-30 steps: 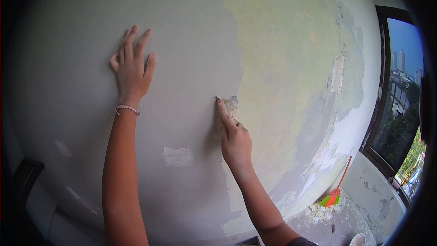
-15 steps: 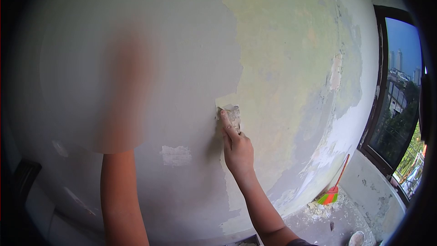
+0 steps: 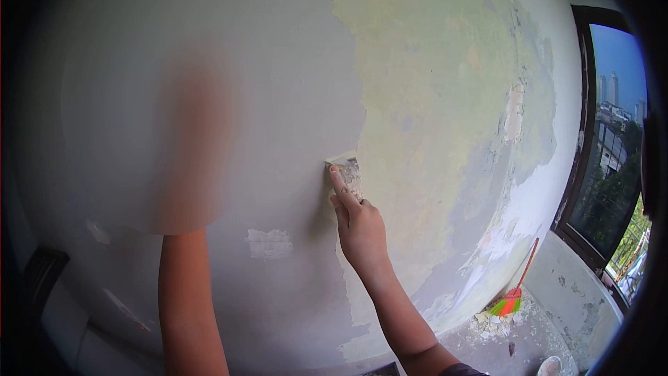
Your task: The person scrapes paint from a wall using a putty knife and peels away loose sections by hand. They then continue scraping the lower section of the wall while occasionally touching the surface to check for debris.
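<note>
In my right hand (image 3: 363,226) is a putty knife (image 3: 350,179) with a broad, crusted blade, one finger stretched along it. The blade's upper edge touches the wall where grey paint (image 3: 292,97) meets a bared yellowish-green area (image 3: 417,76). To the left, my left forearm (image 3: 186,292) reaches up in front of the grey paint. My left hand (image 3: 198,97) is smeared by a blur, so its fingers and anything in them cannot be made out.
A broom (image 3: 509,299) with an orange and green head leans by the lower right wall, among paint flakes (image 3: 494,324) on the floor. A dark-framed window (image 3: 605,132) stands at the right. Below it is a round container (image 3: 549,366).
The putty knife's blade has shifted slightly left and up along the paint edge, and a small strip of grey there is gone. My left arm has barely moved.
</note>
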Available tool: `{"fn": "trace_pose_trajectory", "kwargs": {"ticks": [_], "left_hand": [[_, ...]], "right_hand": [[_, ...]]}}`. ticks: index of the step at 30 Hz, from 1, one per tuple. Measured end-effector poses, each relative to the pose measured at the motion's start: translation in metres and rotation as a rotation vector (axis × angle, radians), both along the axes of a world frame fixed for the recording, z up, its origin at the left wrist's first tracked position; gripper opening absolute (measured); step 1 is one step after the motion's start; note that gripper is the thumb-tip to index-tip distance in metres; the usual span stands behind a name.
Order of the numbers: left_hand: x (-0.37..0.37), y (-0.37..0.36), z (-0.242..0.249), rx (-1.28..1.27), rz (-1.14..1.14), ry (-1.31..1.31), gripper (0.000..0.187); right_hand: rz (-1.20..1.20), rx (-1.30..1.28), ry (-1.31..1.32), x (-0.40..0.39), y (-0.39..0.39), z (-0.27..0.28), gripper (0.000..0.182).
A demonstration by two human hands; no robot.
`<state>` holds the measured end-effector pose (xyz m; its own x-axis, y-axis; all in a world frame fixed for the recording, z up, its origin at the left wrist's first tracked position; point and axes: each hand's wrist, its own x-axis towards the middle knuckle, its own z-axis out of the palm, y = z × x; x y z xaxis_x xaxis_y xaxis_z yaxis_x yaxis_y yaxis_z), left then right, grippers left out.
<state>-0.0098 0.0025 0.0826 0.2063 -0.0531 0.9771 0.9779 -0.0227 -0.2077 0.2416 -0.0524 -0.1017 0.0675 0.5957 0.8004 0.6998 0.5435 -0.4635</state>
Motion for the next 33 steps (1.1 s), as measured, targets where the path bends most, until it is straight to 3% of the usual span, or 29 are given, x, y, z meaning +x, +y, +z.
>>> {"fn": "trace_pose_trajectory", "kwargs": {"ticks": [3, 6, 9, 15, 21, 27, 33], "left_hand": [[0.001, 0.000, 0.001, 0.002, 0.004, -0.004, 0.056], [0.000, 0.001, 0.000, 0.009, -0.009, 0.001, 0.056], [-0.001, 0.001, -0.001, 0.001, -0.006, 0.000, 0.056], [-0.001, 0.002, -0.001, 0.007, 0.000, 0.009, 0.057], [-0.002, 0.001, -0.001, -0.002, -0.007, 0.004, 0.057], [-0.002, 0.004, -0.002, -0.003, -0.002, 0.007, 0.057], [-0.002, 0.001, -0.004, 0.009, -0.007, 0.002, 0.055]], "right_hand": [[-0.018, -0.057, 0.070, -0.003, -0.021, 0.024, 0.052], [0.050, 0.072, 0.138, -0.003, -0.007, -0.003, 0.055], [-0.064, 0.000, 0.106, -0.006, -0.002, -0.022, 0.055], [-0.144, 0.090, 0.083, -0.014, 0.010, 0.021, 0.050], [-0.220, -0.025, 0.052, -0.017, -0.008, -0.014, 0.047], [-0.260, 0.014, 0.014, -0.015, 0.003, 0.027, 0.049], [-0.219, -0.121, -0.013, -0.011, -0.017, -0.002, 0.048]]}}
